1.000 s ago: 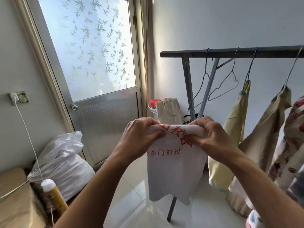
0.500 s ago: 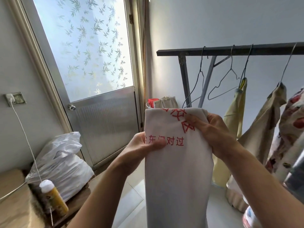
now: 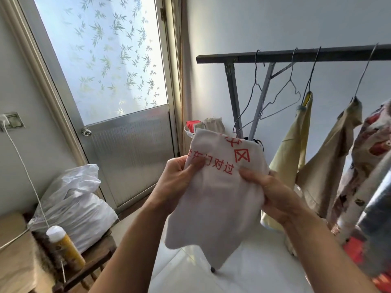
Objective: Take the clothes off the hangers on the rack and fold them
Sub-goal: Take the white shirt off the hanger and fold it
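The white cloth (image 3: 213, 208) hangs in mid-air in front of the rack (image 3: 296, 56), held between both hands. The left grip (image 3: 179, 180) pinches its left edge, thumb on the red print (facing the camera). The right grip (image 3: 275, 197) curls round the right edge. The cloth's long axis runs roughly vertical, top edge leaning right and lower corners pointing floorward.

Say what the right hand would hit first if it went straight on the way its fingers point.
Likely the left hand, across the white red-lettered cloth both grip; the right hand points leftward at it. Depth unclear.
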Tool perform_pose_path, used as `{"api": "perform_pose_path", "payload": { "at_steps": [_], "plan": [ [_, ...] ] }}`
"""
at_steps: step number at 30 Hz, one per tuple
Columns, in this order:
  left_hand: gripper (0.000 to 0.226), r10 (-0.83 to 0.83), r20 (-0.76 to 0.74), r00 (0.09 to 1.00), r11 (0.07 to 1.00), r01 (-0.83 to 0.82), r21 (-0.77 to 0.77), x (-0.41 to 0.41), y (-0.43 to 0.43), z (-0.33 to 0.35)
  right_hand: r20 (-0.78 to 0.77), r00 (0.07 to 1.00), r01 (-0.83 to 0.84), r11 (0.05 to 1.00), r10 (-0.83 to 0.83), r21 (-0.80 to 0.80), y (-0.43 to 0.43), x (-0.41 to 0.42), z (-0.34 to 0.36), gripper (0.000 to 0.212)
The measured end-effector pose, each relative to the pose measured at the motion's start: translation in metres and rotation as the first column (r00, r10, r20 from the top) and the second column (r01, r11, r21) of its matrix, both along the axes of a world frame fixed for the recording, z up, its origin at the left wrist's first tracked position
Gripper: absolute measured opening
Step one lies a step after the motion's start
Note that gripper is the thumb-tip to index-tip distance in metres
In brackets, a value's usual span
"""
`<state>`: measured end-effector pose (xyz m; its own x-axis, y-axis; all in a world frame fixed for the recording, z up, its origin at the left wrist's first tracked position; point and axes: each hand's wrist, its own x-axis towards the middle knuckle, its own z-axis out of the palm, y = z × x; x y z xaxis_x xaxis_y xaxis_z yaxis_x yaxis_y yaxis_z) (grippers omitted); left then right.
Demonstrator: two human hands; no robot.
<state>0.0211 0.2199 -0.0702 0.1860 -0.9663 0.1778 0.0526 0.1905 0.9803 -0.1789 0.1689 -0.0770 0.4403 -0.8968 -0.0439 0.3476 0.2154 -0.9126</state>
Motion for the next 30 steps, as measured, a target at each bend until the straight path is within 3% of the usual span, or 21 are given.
{"api": "perform_pose_path", "payload": {
  "at_steps": [6, 9, 11, 14, 16, 19, 24, 27, 30],
  "plan": [
    [0.028, 0.182, 0.068, 0.981, 0.982, -0.178, -0.064, -0.001, -0.010, -0.003, -0.042, 0.992, 0.122, 0.992, -0.121, 0.018, 0.000, 0.005, 0.009, 0.021],
    [0.038, 0.336, 0.166, 0.927, 0.942, -0.330, -0.067, 0.005, -0.012, -0.014, -0.050, 0.980, 0.193, 0.981, -0.194, -0.011, -0.001, 0.006, 0.013, 0.015],
    [0.031, 0.415, 0.190, 0.890, 0.910, -0.407, -0.082, 0.007, -0.009, -0.021, -0.046, 0.968, 0.245, 0.969, -0.246, -0.030, -0.002, 0.007, 0.013, 0.015],
    [0.029, 0.364, 0.150, 0.919, 0.930, -0.368, -0.002, -0.006, 0.001, -0.024, -0.012, 0.947, 0.321, 0.946, -0.322, -0.045, -0.002, 0.011, 0.013, 0.015],
    [0.043, 0.208, 0.058, 0.976, 0.962, -0.215, 0.166, -0.020, 0.006, -0.029, 0.028, 0.948, 0.318, 0.948, -0.317, -0.030, 0.000, 0.016, 0.011, 0.020],
    [0.060, 0.059, -0.130, 0.990, 0.929, -0.007, 0.371, -0.037, 0.007, -0.038, 0.094, 0.959, 0.268, 0.963, -0.269, 0.028, 0.004, 0.024, 0.006, 0.026],
    [0.068, 0.040, -0.589, 0.807, 0.948, 0.156, 0.278, -0.045, 0.003, -0.046, 0.179, 0.974, 0.111, 0.979, -0.142, 0.171, 0.009, 0.037, -0.008, 0.033],
    [0.069, -0.032, -0.725, 0.688, 0.974, 0.185, 0.133, -0.049, 0.005, -0.044, 0.202, 0.972, 0.072, 0.973, -0.117, 0.217, 0.013, 0.041, -0.017, 0.032],
    [0.060, -0.012, -0.767, 0.641, 0.986, 0.134, 0.097, -0.052, 0.004, -0.039, 0.203, 0.973, 0.067, 0.973, -0.113, 0.221, 0.015, 0.044, -0.023, 0.031]
  ]
}}
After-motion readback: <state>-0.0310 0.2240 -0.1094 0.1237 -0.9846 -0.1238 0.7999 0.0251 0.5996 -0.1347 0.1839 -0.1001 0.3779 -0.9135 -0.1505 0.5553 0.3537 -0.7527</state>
